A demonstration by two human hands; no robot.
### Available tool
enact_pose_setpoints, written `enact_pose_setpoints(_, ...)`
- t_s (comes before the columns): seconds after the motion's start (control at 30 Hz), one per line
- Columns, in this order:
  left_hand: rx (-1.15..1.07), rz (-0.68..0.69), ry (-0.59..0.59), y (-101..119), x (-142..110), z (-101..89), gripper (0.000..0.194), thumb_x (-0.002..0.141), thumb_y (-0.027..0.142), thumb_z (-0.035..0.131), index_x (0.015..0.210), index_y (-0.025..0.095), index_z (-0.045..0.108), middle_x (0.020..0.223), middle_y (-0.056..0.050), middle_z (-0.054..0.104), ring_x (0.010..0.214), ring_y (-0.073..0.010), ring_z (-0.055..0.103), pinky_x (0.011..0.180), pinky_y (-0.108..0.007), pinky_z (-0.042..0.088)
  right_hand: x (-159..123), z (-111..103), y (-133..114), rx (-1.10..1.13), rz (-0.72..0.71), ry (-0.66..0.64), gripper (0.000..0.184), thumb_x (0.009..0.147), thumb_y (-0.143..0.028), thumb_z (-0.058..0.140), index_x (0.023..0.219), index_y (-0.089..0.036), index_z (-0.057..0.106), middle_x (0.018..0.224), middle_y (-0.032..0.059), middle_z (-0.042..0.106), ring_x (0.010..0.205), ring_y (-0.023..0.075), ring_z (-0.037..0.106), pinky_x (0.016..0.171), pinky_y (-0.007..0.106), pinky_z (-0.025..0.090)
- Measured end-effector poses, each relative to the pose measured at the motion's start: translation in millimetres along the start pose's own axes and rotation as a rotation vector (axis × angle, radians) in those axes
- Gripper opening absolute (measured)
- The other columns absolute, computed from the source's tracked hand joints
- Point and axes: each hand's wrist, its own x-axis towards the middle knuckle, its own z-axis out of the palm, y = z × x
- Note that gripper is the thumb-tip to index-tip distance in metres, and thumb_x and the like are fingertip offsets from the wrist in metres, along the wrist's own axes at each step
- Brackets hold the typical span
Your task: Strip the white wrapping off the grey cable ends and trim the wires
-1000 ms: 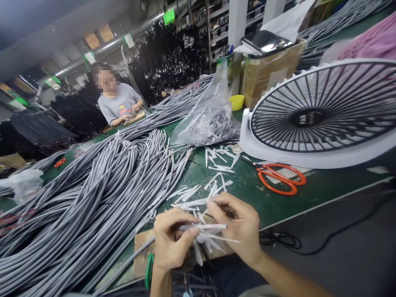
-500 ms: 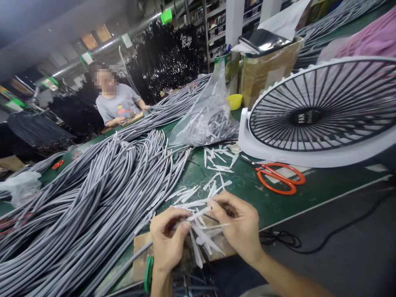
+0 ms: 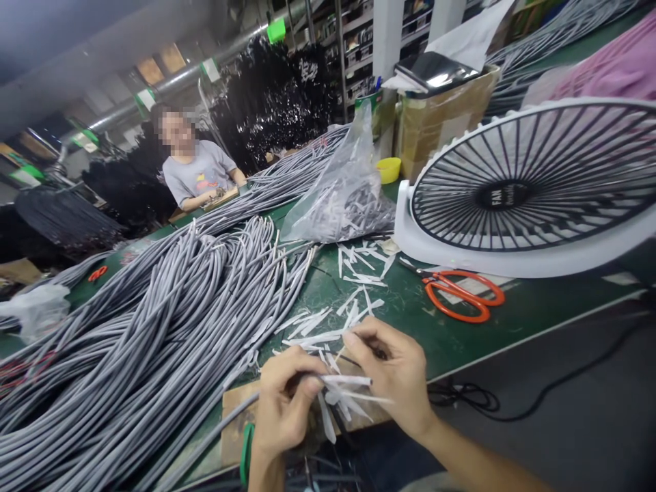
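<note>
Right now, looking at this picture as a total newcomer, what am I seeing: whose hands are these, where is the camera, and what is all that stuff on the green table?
The camera sits on a person's head and looks down at that person's own two bare hands. The left hand pinches the end of a grey cable, and the right hand holds a thin white plastic strip against it. More loose white strips lie on the green table. To the left sprawls a big heap of long grey cables. Behind the strips are a clear plastic bag of strips, orange-handled scissors and a white desk fan with a black grille. Across the table, another person in a grey shirt works separately.
</note>
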Motion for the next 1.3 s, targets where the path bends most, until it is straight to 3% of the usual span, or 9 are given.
enact_pose_setpoints(0.13, 0.022, -0.072, 0.006, 3, 3, 1.6, 0.038, 0.089, 0.045, 0.048, 0.07, 0.016, 0.063, 0.057, -0.001, 0.057, 0.053, -0.0116, 0.05, 0.051, -0.022, 0.035, -2, -2, -1, -0.007, -0.026, -0.02, 0.024, 0.079, -0.022, 0.056, 0.056, -0.017, 0.055, 0.05, -0.0035, 0.049, 0.045, 0.0089, 0.047, 0.043, 0.018, 0.037)
enact_pose_setpoints(0.3, -0.063, -0.339, 0.214, 0, 9, 5.1, 0.039, 0.087, 0.05, 0.049, 0.071, 0.016, 0.059, 0.05, 0.004, 0.043, 0.043, -0.0083, 0.035, 0.042, -0.019, 0.027, -7, -3, -4, -0.02, -0.179, -0.067, 0.022, 0.079, -0.018, 0.054, 0.057, -0.017, 0.057, 0.05, -0.0031, 0.05, 0.044, 0.0084, 0.043, 0.043, 0.019, 0.036)
enact_pose_setpoints(0.37, -0.147, -0.389, 0.249, -1, 9, 4.4, 0.04, 0.085, 0.053, 0.051, 0.072, 0.016, 0.059, 0.048, 0.006, 0.037, 0.041, -0.0071, 0.029, 0.039, -0.018, 0.024, -4, -3, -2, 0.01, -0.133, -0.08, 0.022, 0.077, -0.019, 0.055, 0.055, -0.017, 0.055, 0.049, -0.0036, 0.048, 0.043, 0.0081, 0.042, 0.043, 0.019, 0.034)
enact_pose_setpoints(0.6, -0.127, -0.108, -0.181, 6, 3, -3.6, 0.042, 0.08, 0.054, 0.056, 0.066, 0.015, 0.067, 0.054, -0.002, 0.052, 0.049, -0.013, 0.046, 0.048, -0.024, 0.034, 12, 4, 3, 0.347, 0.42, -0.209, 0.021, 0.065, -0.03, 0.06, 0.054, -0.016, 0.05, 0.049, -0.0056, 0.042, 0.044, 0.0061, 0.035, 0.04, 0.017, 0.029)
enact_pose_setpoints(0.8, -0.077, -0.042, -0.17, 2, 3, -4.5, 0.023, 0.088, 0.031, 0.051, 0.081, 0.019, 0.07, 0.065, -0.002, 0.059, 0.06, -0.0144, 0.051, 0.056, -0.025, 0.036, 20, 8, 3, 0.604, 0.581, -0.106, 0.027, 0.06, -0.034, 0.067, 0.054, -0.017, 0.047, 0.043, -0.0108, 0.03, 0.037, 0.002, 0.019, 0.033, 0.015, 0.013)
enact_pose_setpoints(0.97, -0.107, -0.021, -0.084, 1, -2, -5.8, 0.026, 0.092, 0.026, 0.047, 0.095, 0.023, 0.072, 0.072, -0.004, 0.057, 0.068, -0.0164, 0.053, 0.061, -0.027, 0.041, 22, 0, 1, 0.585, 0.44, 0.072, 0.033, 0.066, -0.039, 0.07, 0.057, -0.018, 0.045, 0.048, -0.0096, 0.035, 0.035, 0.0011, 0.02, 0.032, 0.015, 0.017)
enact_pose_setpoints(1.03, -0.099, 0.007, -0.093, 1, -3, -6.4, 0.029, 0.092, 0.025, 0.045, 0.092, 0.024, 0.074, 0.071, -0.005, 0.052, 0.065, -0.0159, 0.051, 0.059, -0.027, 0.04, 17, -6, -2, 0.441, 0.386, -0.055, 0.027, 0.069, -0.036, 0.068, 0.059, -0.017, 0.052, 0.049, -0.0072, 0.042, 0.037, 0.0029, 0.03, 0.033, 0.015, 0.025)
enact_pose_setpoints(1.17, -0.079, 0.051, -0.111, 0, -4, -6.8, 0.033, 0.092, 0.025, 0.045, 0.082, 0.026, 0.076, 0.071, -0.005, 0.05, 0.066, -0.016, 0.051, 0.059, -0.028, 0.04, 5, -10, -8, 0.328, 0.321, -0.547, 0.018, 0.073, -0.029, 0.064, 0.08, -0.014, 0.068, 0.068, 0.0019, 0.064, 0.052, 0.01, 0.056, 0.047, 0.018, 0.046)
enact_pose_setpoints(1.3, -0.164, 0.006, -0.085, -6, -8, -5.4, 0.025, 0.09, 0.023, 0.05, 0.092, 0.029, 0.075, 0.074, -0.004, 0.057, 0.071, -0.0165, 0.055, 0.067, -0.028, 0.044, 0, -6, -8, 0.386, 0.293, -0.578, 0.024, 0.076, -0.034, 0.064, 0.089, -0.014, 0.07, 0.081, 0.0062, 0.069, 0.07, 0.0157, 0.065, 0.061, 0.022, 0.053)
